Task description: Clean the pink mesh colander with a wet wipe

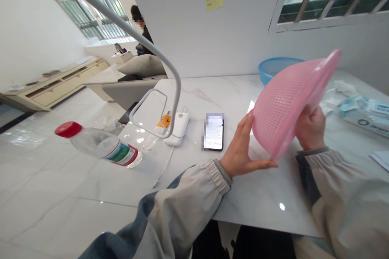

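I hold a pink plastic strainer basket [288, 101] tilted on edge above the white marble table [255, 198], its mesh bottom facing me. My left hand [243, 149] cups its lower left rim, thumb under the edge and fingers against the mesh. My right hand [311, 127] grips the rim from behind on the right, its fingers wrapped round the edge. Both sleeves are light grey with elastic cuffs.
A blue basin [273, 66] stands behind the basket. A phone [213, 132] lies face up mid-table, beside a white device [178, 127] and a lamp arm [152, 48]. A water bottle [100, 145] sits at the left edge. Wet-wipe pack [367, 115] at right. A person sits far back.
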A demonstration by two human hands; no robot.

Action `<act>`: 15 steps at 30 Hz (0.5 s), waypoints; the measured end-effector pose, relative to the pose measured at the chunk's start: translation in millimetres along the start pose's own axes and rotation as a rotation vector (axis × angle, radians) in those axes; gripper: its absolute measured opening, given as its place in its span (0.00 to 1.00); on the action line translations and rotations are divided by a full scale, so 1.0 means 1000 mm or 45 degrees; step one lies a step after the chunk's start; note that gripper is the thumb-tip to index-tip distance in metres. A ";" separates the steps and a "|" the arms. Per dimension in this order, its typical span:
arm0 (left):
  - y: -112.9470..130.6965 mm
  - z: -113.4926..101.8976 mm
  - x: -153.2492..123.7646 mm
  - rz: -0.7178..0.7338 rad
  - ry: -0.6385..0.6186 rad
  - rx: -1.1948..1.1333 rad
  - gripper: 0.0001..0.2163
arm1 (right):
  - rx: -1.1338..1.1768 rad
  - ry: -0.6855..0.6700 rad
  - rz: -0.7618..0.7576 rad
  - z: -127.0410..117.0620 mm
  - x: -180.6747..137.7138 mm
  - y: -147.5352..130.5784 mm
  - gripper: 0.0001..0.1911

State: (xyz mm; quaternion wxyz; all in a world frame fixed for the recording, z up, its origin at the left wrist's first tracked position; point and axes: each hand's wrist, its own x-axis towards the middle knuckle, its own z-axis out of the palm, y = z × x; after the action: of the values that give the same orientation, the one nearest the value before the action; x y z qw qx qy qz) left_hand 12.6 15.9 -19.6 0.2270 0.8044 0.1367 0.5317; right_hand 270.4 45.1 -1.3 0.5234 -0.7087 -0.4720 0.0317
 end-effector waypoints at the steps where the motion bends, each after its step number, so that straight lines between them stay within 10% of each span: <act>1: 0.000 -0.001 0.000 -0.012 -0.013 -0.022 0.65 | 0.016 0.047 0.003 -0.001 0.003 0.002 0.27; 15: -0.003 0.000 -0.005 -0.167 0.009 -0.148 0.67 | 0.022 0.219 -0.167 -0.004 0.014 0.021 0.30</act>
State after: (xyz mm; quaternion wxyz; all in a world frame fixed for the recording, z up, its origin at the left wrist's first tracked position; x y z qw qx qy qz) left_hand 10.4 16.0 -25.4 0.3071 0.7773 0.1587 0.5257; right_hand 293.7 52.5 -9.4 0.5690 -0.6718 -0.4704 -0.0596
